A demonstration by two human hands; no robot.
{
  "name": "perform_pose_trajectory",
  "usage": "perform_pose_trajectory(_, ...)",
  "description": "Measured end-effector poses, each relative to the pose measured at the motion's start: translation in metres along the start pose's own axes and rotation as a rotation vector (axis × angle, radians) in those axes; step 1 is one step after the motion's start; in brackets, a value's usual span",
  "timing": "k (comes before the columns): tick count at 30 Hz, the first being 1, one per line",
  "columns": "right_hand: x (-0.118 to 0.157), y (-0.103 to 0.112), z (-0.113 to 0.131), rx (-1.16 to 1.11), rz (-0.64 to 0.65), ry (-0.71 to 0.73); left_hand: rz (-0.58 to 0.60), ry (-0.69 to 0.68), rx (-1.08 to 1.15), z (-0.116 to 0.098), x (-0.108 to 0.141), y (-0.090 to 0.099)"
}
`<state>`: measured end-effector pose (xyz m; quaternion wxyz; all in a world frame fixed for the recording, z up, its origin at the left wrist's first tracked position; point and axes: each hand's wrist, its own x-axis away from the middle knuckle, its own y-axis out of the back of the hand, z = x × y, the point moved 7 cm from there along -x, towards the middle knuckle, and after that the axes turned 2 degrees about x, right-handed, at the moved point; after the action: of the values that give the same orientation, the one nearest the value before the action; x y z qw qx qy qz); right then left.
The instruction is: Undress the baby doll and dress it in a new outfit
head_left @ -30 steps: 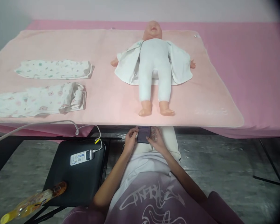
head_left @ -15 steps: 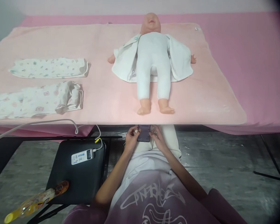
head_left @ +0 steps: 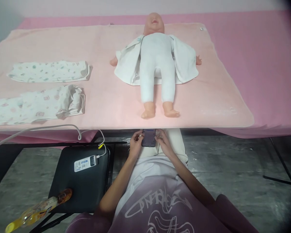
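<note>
A dark smartphone (head_left: pixel 149 138) is held low over my lap, just below the table's front edge. My left hand (head_left: pixel 136 144) grips its left side, and my right hand (head_left: pixel 163 141) grips its right side. On the table above lies a baby doll (head_left: pixel 157 55) on its back, arms spread and feet toward me. It wears a white bodysuit, with an open white jacket (head_left: pixel 185 61) around its shoulders and arms. Neither hand touches the doll.
Two folded printed baby garments, one upper (head_left: pixel 49 71) and one lower (head_left: pixel 38 105), lie left on a pink blanket (head_left: pixel 104 97). A black stool (head_left: pixel 87 187) at my left holds a white power bank (head_left: pixel 85 163) with a cable (head_left: pixel 50 126) and a yellow-capped bottle (head_left: pixel 38 212).
The view has shifted slightly, so the doll and garments appear a little further left. My left thumb has moved toward the phone's left edge. Both hands still hold the phone.
</note>
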<state>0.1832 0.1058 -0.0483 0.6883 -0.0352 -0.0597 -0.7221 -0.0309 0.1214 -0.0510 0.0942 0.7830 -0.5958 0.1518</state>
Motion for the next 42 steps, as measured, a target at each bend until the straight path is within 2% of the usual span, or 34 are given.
perform_pose_trajectory(7,-0.001,0.005,-0.001,-0.028,-0.019,-0.022,0.018,-0.024,0.007,-0.005,0.005,0.001)
perform_pose_trajectory(17,0.006,0.025,-0.013,-0.029,-0.086,-0.063,0.058,-0.063,-0.055,-0.006,0.008,0.002)
perform_pose_trajectory(25,0.005,0.014,-0.019,0.004,0.010,-0.097,0.055,-0.079,-0.046,-0.008,0.007,0.002)
perform_pose_trajectory(33,0.002,0.010,-0.022,0.011,0.002,-0.100,0.042,-0.048,-0.022,-0.011,0.007,0.001)
perform_pose_trajectory(36,0.005,0.015,-0.021,0.022,-0.009,-0.098,0.050,-0.059,-0.022,-0.012,0.008,0.006)
perform_pose_trajectory(39,0.012,0.026,-0.018,0.028,-0.028,-0.091,0.026,-0.076,-0.053,-0.017,0.011,0.019)
perform_pose_trajectory(42,0.020,0.045,-0.011,0.055,-0.045,-0.061,-0.030,-0.180,-0.131,-0.034,0.018,0.038)
